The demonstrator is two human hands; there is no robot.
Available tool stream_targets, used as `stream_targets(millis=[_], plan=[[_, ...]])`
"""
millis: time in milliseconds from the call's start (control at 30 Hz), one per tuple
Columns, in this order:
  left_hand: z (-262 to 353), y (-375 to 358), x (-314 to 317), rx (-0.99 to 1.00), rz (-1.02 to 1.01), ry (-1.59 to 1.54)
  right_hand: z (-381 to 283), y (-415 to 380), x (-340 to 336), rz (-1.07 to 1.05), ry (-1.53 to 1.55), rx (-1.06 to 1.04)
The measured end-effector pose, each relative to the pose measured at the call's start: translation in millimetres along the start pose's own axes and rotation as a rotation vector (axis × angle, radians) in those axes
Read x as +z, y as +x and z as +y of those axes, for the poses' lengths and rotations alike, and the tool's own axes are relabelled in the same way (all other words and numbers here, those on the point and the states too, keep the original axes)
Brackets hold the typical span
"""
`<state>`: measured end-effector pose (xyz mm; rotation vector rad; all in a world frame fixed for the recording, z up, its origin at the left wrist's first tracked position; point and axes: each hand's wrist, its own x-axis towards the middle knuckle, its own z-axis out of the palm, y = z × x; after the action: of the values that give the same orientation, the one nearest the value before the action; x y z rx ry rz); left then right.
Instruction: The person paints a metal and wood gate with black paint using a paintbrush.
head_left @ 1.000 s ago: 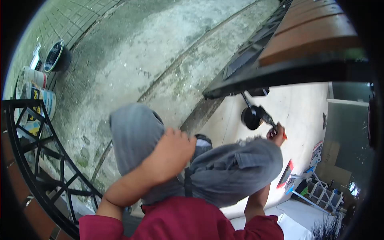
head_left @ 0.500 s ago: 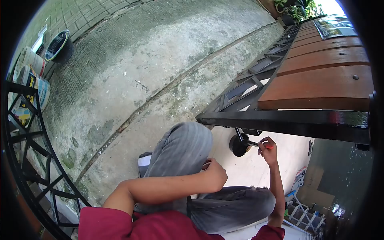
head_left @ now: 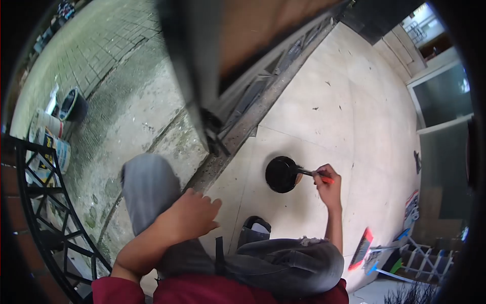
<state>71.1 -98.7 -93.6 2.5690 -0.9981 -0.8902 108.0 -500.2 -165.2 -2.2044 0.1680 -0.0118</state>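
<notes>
My right hand (head_left: 329,185) is closed around a paintbrush (head_left: 310,173) with a red-ended handle. The bristle end is dark and lies at the rim of a round black paint pot (head_left: 281,175) on the pale tiled floor. What is inside the pot looks black. In front of my bent knee, my left hand (head_left: 195,213) hangs in the air with loosely bent fingers apart and nothing in them. Ahead of it stands the black-framed gate (head_left: 190,76) with wooden panels, its near edge blurred.
Paint buckets (head_left: 61,152) and a dark pail (head_left: 74,105) stand at the left on rough concrete. A black metal lattice (head_left: 55,202) curves along the left edge. At the lower right are a red-edged broom head (head_left: 361,249) and a folded rack (head_left: 430,258).
The view has swung to the right, and the gate now sits further left and looks blurred. My left hand has come off my leg and its fingers have loosened. The brush stays by the pot.
</notes>
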Motion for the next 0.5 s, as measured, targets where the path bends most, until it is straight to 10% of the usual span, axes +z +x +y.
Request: stream_targets(millis=[233, 500], plan=[[78.9, -37.7, -75.9, 0.163, 0.232, -0.412, 57.7, -1.9, 12.3, 0.08, 0.016, -0.021], [111.3, -46.2, -105.4, -0.21, 0.392, -0.287, 74.9, 14.0, 22.2, 0.023, 0.133, 0.008]])
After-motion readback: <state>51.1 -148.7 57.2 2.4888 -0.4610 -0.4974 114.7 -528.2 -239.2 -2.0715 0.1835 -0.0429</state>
